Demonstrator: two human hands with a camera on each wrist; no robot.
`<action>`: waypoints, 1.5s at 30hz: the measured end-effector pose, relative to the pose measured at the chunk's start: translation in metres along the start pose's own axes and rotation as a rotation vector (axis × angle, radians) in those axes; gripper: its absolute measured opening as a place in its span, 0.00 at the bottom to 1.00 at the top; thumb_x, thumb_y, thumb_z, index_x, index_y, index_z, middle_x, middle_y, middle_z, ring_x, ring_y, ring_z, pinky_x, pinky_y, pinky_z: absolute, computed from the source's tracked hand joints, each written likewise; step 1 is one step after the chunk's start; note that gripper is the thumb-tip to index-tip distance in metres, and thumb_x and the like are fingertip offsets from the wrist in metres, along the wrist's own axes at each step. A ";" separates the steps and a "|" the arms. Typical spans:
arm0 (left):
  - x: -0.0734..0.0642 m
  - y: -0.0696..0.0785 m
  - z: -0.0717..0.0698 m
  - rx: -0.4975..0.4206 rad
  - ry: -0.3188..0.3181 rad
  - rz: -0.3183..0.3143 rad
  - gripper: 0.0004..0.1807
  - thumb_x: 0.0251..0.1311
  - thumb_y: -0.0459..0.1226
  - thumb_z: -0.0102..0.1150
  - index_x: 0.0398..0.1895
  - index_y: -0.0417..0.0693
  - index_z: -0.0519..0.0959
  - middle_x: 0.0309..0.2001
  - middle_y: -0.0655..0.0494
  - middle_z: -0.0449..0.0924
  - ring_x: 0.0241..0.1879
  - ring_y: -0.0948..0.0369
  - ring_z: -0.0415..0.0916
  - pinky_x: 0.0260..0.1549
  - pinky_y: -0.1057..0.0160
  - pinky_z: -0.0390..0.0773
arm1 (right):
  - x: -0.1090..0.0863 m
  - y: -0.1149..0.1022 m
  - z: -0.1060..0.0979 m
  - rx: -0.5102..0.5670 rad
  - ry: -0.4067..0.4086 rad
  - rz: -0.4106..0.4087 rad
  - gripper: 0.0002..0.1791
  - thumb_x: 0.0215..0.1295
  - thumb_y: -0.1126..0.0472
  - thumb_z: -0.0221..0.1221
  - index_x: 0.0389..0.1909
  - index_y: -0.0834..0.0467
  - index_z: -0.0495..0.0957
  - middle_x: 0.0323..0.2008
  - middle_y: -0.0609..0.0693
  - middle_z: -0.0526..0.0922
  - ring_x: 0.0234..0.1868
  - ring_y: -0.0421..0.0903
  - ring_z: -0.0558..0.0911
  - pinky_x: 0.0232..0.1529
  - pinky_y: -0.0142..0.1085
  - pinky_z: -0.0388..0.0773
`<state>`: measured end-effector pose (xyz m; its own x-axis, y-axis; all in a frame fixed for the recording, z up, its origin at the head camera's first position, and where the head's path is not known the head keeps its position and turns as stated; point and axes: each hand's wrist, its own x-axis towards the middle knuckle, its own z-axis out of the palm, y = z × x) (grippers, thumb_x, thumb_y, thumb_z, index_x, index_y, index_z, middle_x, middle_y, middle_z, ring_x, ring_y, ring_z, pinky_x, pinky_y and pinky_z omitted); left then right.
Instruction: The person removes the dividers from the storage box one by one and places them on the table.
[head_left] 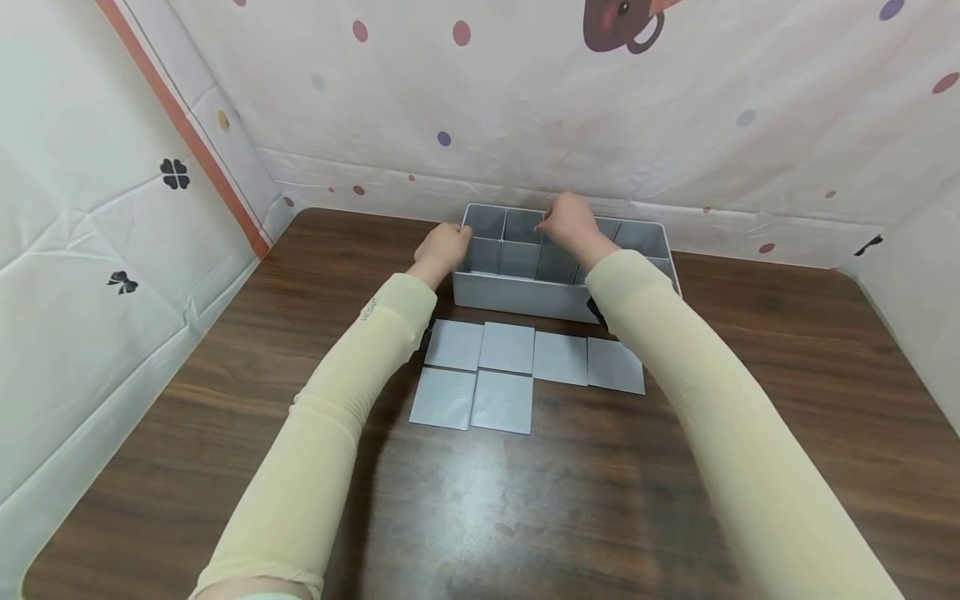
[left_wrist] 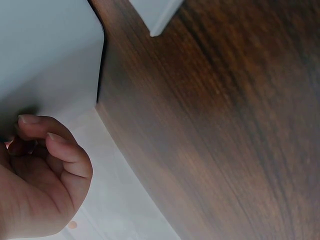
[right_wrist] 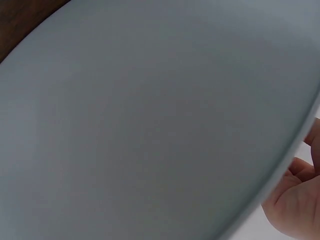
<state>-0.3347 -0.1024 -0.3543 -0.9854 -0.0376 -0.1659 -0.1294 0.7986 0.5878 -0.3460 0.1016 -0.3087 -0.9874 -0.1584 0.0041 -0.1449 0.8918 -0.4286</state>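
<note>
A grey storage box (head_left: 525,293) with upright dividers stands near the back of the table. My left hand (head_left: 444,247) grips its left side at the rim. In the left wrist view the curled fingers (left_wrist: 70,157) meet the outer wall of the box (left_wrist: 45,55); the thumb is mostly hidden. Over the middle compartments, my right hand (head_left: 572,223) pinches the top of a thin divider (head_left: 550,260). The right wrist view is mostly filled by the box's front wall (right_wrist: 150,125), with part of the right hand (right_wrist: 295,200) beyond its rim.
Several flat grey square panels (head_left: 507,347) lie in two rows on the wooden table (head_left: 600,492) in front of the box. A pale curtain with dots (head_left: 525,100) hangs right behind the box. Another patterned sheet (head_left: 90,217) borders the table's left edge.
</note>
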 end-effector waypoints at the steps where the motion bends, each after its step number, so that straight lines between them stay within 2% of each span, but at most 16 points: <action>1: 0.000 0.000 -0.001 0.002 -0.001 0.003 0.26 0.82 0.48 0.29 0.21 0.52 0.60 0.24 0.55 0.61 0.24 0.59 0.60 0.24 0.64 0.58 | 0.001 0.000 0.000 0.006 0.000 0.003 0.12 0.67 0.63 0.62 0.23 0.62 0.77 0.20 0.46 0.72 0.26 0.44 0.69 0.39 0.41 0.73; 3: -0.001 0.000 -0.002 0.004 -0.003 0.006 0.26 0.82 0.48 0.28 0.21 0.52 0.61 0.24 0.55 0.62 0.25 0.59 0.60 0.25 0.64 0.59 | 0.003 0.001 0.001 0.014 -0.004 0.013 0.18 0.66 0.63 0.63 0.17 0.57 0.71 0.16 0.43 0.68 0.23 0.43 0.67 0.36 0.38 0.70; 6: -0.001 0.001 -0.002 0.006 -0.005 0.007 0.26 0.82 0.48 0.28 0.21 0.52 0.61 0.25 0.55 0.62 0.25 0.59 0.60 0.25 0.64 0.59 | 0.005 0.000 0.001 0.031 -0.028 0.043 0.22 0.66 0.63 0.62 0.14 0.53 0.65 0.12 0.41 0.63 0.21 0.42 0.65 0.35 0.36 0.67; 14: 0.002 0.001 -0.004 0.008 -0.003 0.008 0.25 0.83 0.49 0.28 0.23 0.51 0.63 0.27 0.54 0.64 0.27 0.58 0.62 0.27 0.63 0.61 | 0.007 -0.008 -0.005 0.081 -0.061 0.153 0.20 0.66 0.65 0.59 0.14 0.53 0.68 0.11 0.41 0.66 0.19 0.39 0.68 0.43 0.37 0.76; 19: 0.003 0.001 -0.005 0.008 -0.009 -0.003 0.26 0.82 0.49 0.28 0.23 0.51 0.62 0.27 0.54 0.63 0.27 0.58 0.61 0.26 0.63 0.61 | 0.010 -0.012 -0.003 0.080 -0.049 0.205 0.21 0.65 0.67 0.56 0.11 0.53 0.66 0.10 0.41 0.64 0.21 0.42 0.67 0.34 0.33 0.71; 25: 0.004 0.001 -0.006 0.021 -0.013 -0.017 0.27 0.82 0.50 0.28 0.23 0.51 0.63 0.27 0.54 0.64 0.27 0.58 0.62 0.26 0.64 0.61 | 0.015 -0.012 0.001 0.074 -0.039 0.220 0.24 0.59 0.72 0.52 0.06 0.52 0.61 0.08 0.43 0.58 0.18 0.43 0.62 0.25 0.33 0.63; 31: 0.001 0.003 -0.007 0.048 -0.010 -0.013 0.26 0.83 0.50 0.28 0.24 0.50 0.64 0.29 0.53 0.65 0.29 0.58 0.63 0.27 0.63 0.62 | 0.015 -0.012 0.001 0.107 -0.038 0.250 0.24 0.60 0.73 0.53 0.06 0.53 0.63 0.07 0.43 0.60 0.15 0.42 0.63 0.23 0.33 0.64; 38: 0.000 0.004 -0.006 0.050 -0.008 -0.010 0.25 0.82 0.49 0.28 0.24 0.50 0.64 0.30 0.52 0.66 0.29 0.58 0.64 0.27 0.63 0.63 | 0.011 -0.015 -0.003 0.137 -0.055 0.257 0.26 0.67 0.72 0.50 0.07 0.54 0.66 0.06 0.43 0.61 0.12 0.40 0.63 0.21 0.32 0.64; 45: 0.000 0.004 -0.004 0.062 -0.023 -0.017 0.26 0.83 0.49 0.28 0.24 0.50 0.63 0.30 0.53 0.65 0.28 0.58 0.63 0.26 0.64 0.62 | 0.010 -0.014 -0.003 0.224 -0.061 0.293 0.23 0.68 0.72 0.49 0.11 0.57 0.71 0.05 0.43 0.63 0.11 0.39 0.63 0.20 0.32 0.63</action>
<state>-0.3353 -0.1016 -0.3490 -0.9803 -0.0378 -0.1941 -0.1381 0.8334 0.5351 -0.3536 0.0885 -0.3001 -0.9781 0.0590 -0.1994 0.1681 0.7890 -0.5909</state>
